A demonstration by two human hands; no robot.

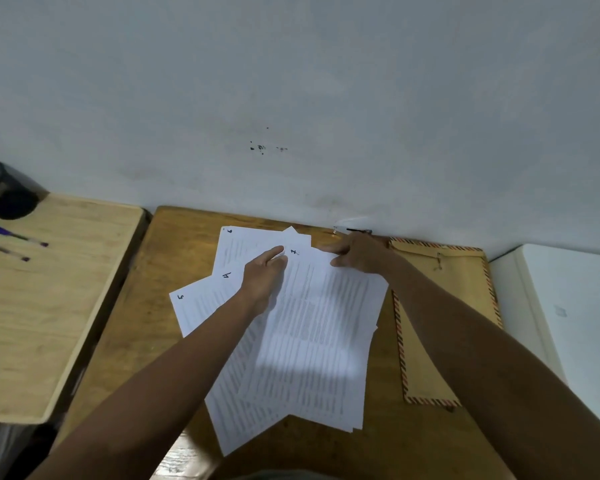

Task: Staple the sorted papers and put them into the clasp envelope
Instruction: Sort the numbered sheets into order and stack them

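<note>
Several printed white papers (312, 341) lie fanned out on the brown wooden desk (146, 306), with handwritten numbers at their top corners. My left hand (264, 275) rests on the sheets near the top left, fingers pinching a sheet's top edge. My right hand (357, 254) presses flat on the top right corner of the uppermost sheet. The brown clasp envelope (444, 306) with a striped border lies to the right, partly under my right forearm. A stapler (352, 230) sits against the wall just beyond my right hand, mostly hidden.
A lighter wooden table (42, 306) stands to the left with two purple pens (11, 240) and a black mesh pen holder (4, 190). A white object (568, 306) sits at the right. The grey wall (291, 98) runs along the desk's far edge.
</note>
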